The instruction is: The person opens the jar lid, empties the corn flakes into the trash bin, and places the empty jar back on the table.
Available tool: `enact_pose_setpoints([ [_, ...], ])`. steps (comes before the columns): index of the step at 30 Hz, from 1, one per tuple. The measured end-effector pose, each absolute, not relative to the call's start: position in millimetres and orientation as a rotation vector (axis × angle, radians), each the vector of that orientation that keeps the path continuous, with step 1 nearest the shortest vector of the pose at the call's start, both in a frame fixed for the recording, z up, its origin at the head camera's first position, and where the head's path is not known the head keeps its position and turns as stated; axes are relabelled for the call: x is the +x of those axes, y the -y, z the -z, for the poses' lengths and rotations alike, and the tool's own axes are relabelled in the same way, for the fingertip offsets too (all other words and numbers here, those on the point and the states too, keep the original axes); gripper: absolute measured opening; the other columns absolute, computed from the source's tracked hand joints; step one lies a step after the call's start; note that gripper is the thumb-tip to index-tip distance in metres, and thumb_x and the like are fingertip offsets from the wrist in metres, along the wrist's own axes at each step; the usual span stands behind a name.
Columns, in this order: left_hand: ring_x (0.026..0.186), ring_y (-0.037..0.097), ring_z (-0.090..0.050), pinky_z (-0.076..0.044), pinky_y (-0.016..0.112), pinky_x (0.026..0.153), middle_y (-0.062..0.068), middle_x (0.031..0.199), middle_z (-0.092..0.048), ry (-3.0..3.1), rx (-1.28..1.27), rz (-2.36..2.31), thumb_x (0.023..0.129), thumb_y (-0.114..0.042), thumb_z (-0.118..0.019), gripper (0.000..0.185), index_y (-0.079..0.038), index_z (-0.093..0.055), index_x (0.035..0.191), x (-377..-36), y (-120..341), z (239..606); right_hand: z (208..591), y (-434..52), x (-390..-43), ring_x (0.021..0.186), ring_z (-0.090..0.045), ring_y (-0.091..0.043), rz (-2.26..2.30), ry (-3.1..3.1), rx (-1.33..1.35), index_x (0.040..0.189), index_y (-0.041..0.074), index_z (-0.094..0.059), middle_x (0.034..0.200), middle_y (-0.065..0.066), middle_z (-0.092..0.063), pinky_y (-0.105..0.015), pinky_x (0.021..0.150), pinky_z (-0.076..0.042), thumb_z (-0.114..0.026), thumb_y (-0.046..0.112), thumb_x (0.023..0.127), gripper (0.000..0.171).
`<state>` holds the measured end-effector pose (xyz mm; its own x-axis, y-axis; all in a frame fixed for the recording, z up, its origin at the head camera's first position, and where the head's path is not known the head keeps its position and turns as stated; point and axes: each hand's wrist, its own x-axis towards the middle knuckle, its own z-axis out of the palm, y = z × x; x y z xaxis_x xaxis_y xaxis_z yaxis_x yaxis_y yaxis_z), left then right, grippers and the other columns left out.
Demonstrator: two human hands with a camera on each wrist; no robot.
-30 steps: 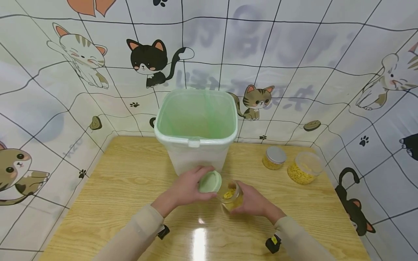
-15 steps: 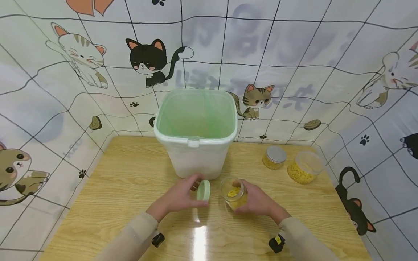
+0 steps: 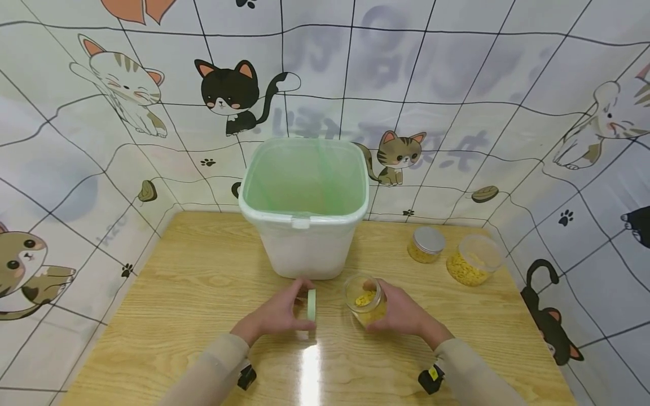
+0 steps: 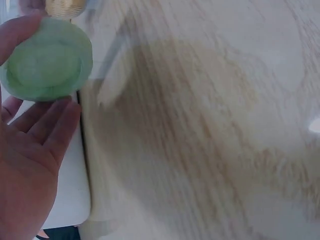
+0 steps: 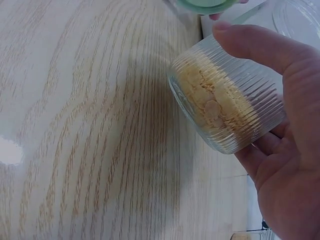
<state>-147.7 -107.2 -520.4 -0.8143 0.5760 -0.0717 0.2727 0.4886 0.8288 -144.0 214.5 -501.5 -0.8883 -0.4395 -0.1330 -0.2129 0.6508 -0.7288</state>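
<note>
- The head view shows the whole bench (image 3: 193,270): the left hand (image 3: 276,314) pinches a pale green lid (image 3: 311,305) on edge, thumb and fingers curled round its rim, just beside the ribbed glass jar (image 3: 367,301) at its 3 o'clock.
- The left wrist view alone shows the lid's (image 4: 47,60) flat round face, held at the fingertips (image 4: 55,120) with the palm open below it.
- The right wrist view alone shows the jar's (image 5: 227,102) ribbed wall and the flat yellow flakes (image 5: 212,100) piled inside; the right hand (image 5: 280,150) wraps the jar, thumb over the top, tilting it above the bench.
- A white bin (image 3: 304,220) with a green liner stands at 12 o'clock of both hands, close behind them.
- At 2 o'clock stand a small jar with a metal lid (image 3: 426,245) and a clear-lidded jar (image 3: 473,261), both holding yellow contents.
</note>
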Motion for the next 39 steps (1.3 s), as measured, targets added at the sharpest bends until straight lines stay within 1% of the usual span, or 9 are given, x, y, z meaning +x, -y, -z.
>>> enact_pose_setpoints([
  [3, 0.117, 0.017, -0.055, -0.051, 0.038, 0.098, -0.004, 0.128, -0.054, -2.426, 0.69, -1.216, 0.074, -0.041, -0.083, 0.078, -0.016, -0.041, 0.135, -148.9, 105.8, 523.3, 500.2, -214.7, -143.9, 0.129, -0.052, -0.023, 1.08, -2.573, -0.522, 0.135, 0.012, -0.05, 0.136, -0.003, -0.057, -0.05, 0.109, -0.042, -0.091, 0.029, 0.062, 0.086],
  [6, 0.117, 0.015, -0.055, -0.05, 0.036, 0.1, -0.005, 0.128, -0.053, -2.405, 0.64, -1.226, 0.073, -0.045, -0.084, 0.078, -0.02, -0.04, 0.133, -150.5, 104.3, 525.9, 499.8, -215.1, -143.9, 0.129, -0.052, -0.025, 1.085, -2.569, -0.52, 0.136, 0.011, -0.049, 0.137, -0.004, -0.056, -0.051, 0.109, -0.041, -0.091, 0.029, 0.063, 0.086],
  [12, 0.113, 0.017, -0.057, -0.053, 0.034, 0.096, 0.003, 0.125, -0.055, -2.252, 0.59, -1.347, 0.077, -0.034, -0.083, 0.077, -0.011, -0.037, 0.134, -154.6, 103.2, 530.7, 501.4, -216.1, -144.6, 0.131, -0.05, -0.025, 1.072, -2.564, -0.512, 0.136, 0.012, -0.049, 0.138, -0.004, -0.056, -0.051, 0.11, -0.04, -0.09, 0.03, 0.064, 0.086],
  [16, 0.109, 0.017, -0.058, -0.054, 0.033, 0.093, 0.003, 0.122, -0.056, -2.197, 0.585, -1.377, 0.078, -0.03, -0.082, 0.08, -0.007, -0.036, 0.139, -157.1, 105.8, 533.2, 501.0, -215.9, -144.7, 0.131, -0.051, -0.026, 1.081, -2.562, -0.511, 0.136, 0.011, -0.049, 0.138, -0.005, -0.056, -0.051, 0.11, -0.041, -0.09, 0.03, 0.064, 0.085],
  [19, 0.112, 0.016, -0.057, -0.05, 0.035, 0.096, 0.001, 0.123, -0.057, -2.255, 0.604, -1.323, 0.076, -0.033, -0.084, 0.083, -0.008, -0.038, 0.141, -158.6, 109.6, 535.3, 500.2, -216.0, -144.0, 0.13, -0.051, -0.026, 1.093, -2.561, -0.505, 0.135, 0.01, -0.049, 0.137, -0.005, -0.056, -0.051, 0.109, -0.041, -0.09, 0.029, 0.064, 0.085],
  [23, 0.118, 0.018, -0.054, -0.045, 0.041, 0.102, 0.001, 0.126, -0.058, -2.332, 0.615, -1.254, 0.072, -0.035, -0.086, 0.085, -0.01, -0.041, 0.14, -159.5, 113.7, 536.8, 500.3, -216.9, -143.2, 0.13, -0.051, -0.025, 1.097, -2.554, -0.492, 0.135, 0.01, -0.049, 0.136, -0.005, -0.056, -0.051, 0.109, -0.04, -0.09, 0.028, 0.064, 0.085],
  [28, 0.121, 0.022, -0.054, -0.044, 0.047, 0.104, 0.004, 0.129, -0.057, -2.372, 0.614, -1.214, 0.071, -0.035, -0.086, 0.087, -0.008, -0.042, 0.14, -160.3, 115.5, 537.3, 501.3, -217.4, -143.0, 0.13, -0.05, -0.025, 1.099, -2.55, -0.482, 0.135, 0.01, -0.049, 0.136, -0.005, -0.056, -0.051, 0.11, -0.04, -0.09, 0.028, 0.064, 0.085],
  [34, 0.122, 0.023, -0.054, -0.043, 0.048, 0.106, 0.004, 0.13, -0.057, -2.429, 0.627, -1.185, 0.068, -0.034, -0.089, 0.087, -0.007, -0.045, 0.139, -161.8, 115.5, 538.9, 501.2, -217.3, -143.1, 0.13, -0.05, -0.025, 1.09, -2.556, -0.473, 0.135, 0.011, -0.049, 0.136, -0.005, -0.056, -0.051, 0.11, -0.04, -0.09, 0.028, 0.064, 0.085],
  [39, 0.12, 0.022, -0.055, -0.046, 0.045, 0.104, 0.003, 0.128, -0.059, -2.577, 0.718, -1.031, 0.067, -0.037, -0.088, 0.084, -0.009, -0.048, 0.136, -164.8, 114.7, 542.2, 500.9, -217.8, -142.8, 0.13, -0.05, -0.025, 1.092, -2.557, -0.471, 0.135, 0.011, -0.049, 0.136, -0.005, -0.056, -0.051, 0.11, -0.04, -0.09, 0.028, 0.063, 0.084],
])
